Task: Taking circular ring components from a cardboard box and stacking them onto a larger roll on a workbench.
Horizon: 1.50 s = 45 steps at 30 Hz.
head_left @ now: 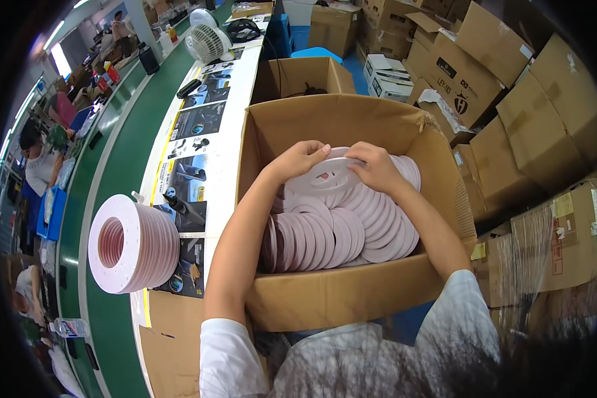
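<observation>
Cardboard box (325, 298), two hands, left hand (303, 159), right hand (375, 167), one pink disc (331, 176)

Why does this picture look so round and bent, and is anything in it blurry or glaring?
Head view: a fisheye lens bends straight lines, so the green conveyor belt curves and the corners go black. Both hands, left hand and right hand, on the pale pink disc in the cardboard box are sharp. The dark hair at the bottom is blurred, and the far window glares white.
</observation>
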{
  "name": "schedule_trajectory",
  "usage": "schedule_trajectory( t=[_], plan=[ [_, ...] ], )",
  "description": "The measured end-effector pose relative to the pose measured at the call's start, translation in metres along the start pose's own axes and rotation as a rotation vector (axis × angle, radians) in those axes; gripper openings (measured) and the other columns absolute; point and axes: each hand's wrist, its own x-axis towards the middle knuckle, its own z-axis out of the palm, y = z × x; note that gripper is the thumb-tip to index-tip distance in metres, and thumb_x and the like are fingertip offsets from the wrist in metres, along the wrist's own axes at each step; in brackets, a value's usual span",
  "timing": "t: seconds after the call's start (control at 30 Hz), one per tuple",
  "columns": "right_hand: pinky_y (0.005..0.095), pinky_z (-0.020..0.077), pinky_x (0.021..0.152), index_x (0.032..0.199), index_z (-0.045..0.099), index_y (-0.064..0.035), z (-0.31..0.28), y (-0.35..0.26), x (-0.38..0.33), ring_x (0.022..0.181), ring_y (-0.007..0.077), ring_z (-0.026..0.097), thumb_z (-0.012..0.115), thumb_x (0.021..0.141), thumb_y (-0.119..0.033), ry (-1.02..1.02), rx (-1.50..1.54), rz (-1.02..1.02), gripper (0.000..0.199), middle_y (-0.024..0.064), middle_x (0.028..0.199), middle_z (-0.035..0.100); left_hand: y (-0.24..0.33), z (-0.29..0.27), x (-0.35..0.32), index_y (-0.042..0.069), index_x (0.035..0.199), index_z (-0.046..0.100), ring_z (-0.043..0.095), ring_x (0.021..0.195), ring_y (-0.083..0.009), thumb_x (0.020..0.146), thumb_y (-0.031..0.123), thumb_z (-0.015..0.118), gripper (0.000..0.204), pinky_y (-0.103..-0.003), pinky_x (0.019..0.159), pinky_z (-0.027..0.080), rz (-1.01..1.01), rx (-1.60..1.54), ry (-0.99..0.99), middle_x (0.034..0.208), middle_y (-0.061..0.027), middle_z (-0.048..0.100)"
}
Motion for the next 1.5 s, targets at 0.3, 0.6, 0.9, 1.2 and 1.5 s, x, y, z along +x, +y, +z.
schedule_trajectory(
  t=[0.3, 0.6, 0.9, 1.2, 1.5],
  plan=[
    [0.0380, 0.0493, 0.079, 0.107, 0.060, -0.0023, 0.018, -0.022, 0.005, 0.089, 0.0311, 0.060, 0.073, 0.066, -0.006, 0.252, -0.380, -0.123, 0.043, 0.0142, 0.095, 0.063, -0.002, 0.007, -0.007, -0.004, 0.111, 0.057, 0.062, 0.067, -0.0141, 0.067, 0.016, 0.082, 0.054, -0.027, 0.063, 0.051, 0.049, 0.025, -0.031, 0.089, -0.0130, 0.065],
    [0.0419, 0.0484, 0.085, 0.124, 0.050, 0.0002, 0.002, 0.005, -0.007, 0.103, 0.0370, 0.058, 0.073, 0.064, -0.008, 0.023, -0.571, 0.147, 0.064, 0.0222, 0.112, 0.059, 0.038, 0.033, -0.012, -0.004, 0.121, 0.049, 0.065, 0.090, -0.0228, 0.078, 0.030, 0.074, 0.060, -0.032, 0.078, 0.051, 0.085, 0.054, -0.042, 0.102, -0.0176, 0.064],
    [0.0506, 0.0485, 0.074, 0.095, 0.055, -0.0025, -0.092, -0.032, 0.147, 0.084, 0.0457, 0.059, 0.067, 0.065, -0.006, 0.041, -0.899, 0.184, 0.033, 0.0251, 0.087, 0.061, -0.011, 0.028, 0.021, -0.005, 0.116, 0.043, 0.053, 0.106, -0.0486, 0.095, 0.041, 0.036, 0.052, -0.049, 0.094, 0.041, -0.136, -0.175, 0.829, 0.113, -0.0339, 0.055],
    [0.0366, 0.0536, 0.070, 0.094, 0.063, 0.0105, 0.063, -0.247, 0.331, 0.080, 0.0300, 0.067, 0.073, 0.060, -0.026, -0.379, -0.479, 0.059, 0.051, 0.0218, 0.089, 0.067, -0.039, 0.052, 0.027, -0.008, 0.124, 0.038, 0.053, 0.108, -0.0476, 0.093, 0.043, 0.038, 0.060, -0.048, 0.095, 0.041, -0.336, 0.004, 0.594, 0.113, -0.0380, 0.053],
    [0.0346, 0.0570, 0.066, 0.094, 0.065, 0.0095, 0.216, -0.360, 0.302, 0.073, 0.0258, 0.068, 0.076, 0.065, -0.025, -0.998, -0.400, 0.120, 0.047, 0.0180, 0.090, 0.066, -0.066, 0.067, 0.047, -0.005, 0.132, 0.035, 0.056, 0.106, -0.0393, 0.091, 0.033, 0.044, 0.057, -0.043, 0.085, 0.049, -0.184, 0.415, 0.240, 0.119, -0.0285, 0.054]
  ],
)
